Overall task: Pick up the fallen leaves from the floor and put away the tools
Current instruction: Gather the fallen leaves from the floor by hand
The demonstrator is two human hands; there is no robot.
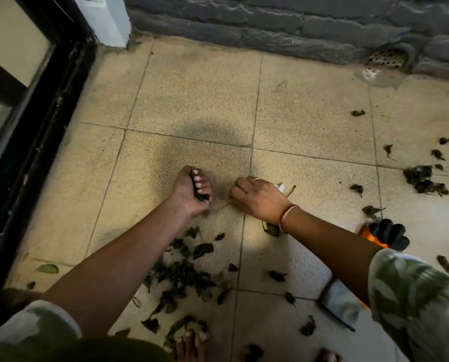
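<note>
My left hand [190, 190] is curled round a small bunch of dark leaves, low over the tan floor tiles [192, 95]. Just to its right, my right hand [257, 197] reaches down to the floor and pinches a thin leaf stem at its fingertips. A white object [281, 187] pokes out from behind that hand. Dark fallen leaves [189, 278] lie heaped under my left forearm, with another heap of leaves [424, 178] at the right. An orange and black tool [385, 235] lies behind my right forearm, partly hidden.
A black door frame [35, 142] runs along the left side. A grey stone wall [296, 22] closes the far end, with a round drain grate [386, 58] at its base. My bare toes [192, 343] show at the bottom edge. A flat light object [340, 304] lies under my right sleeve.
</note>
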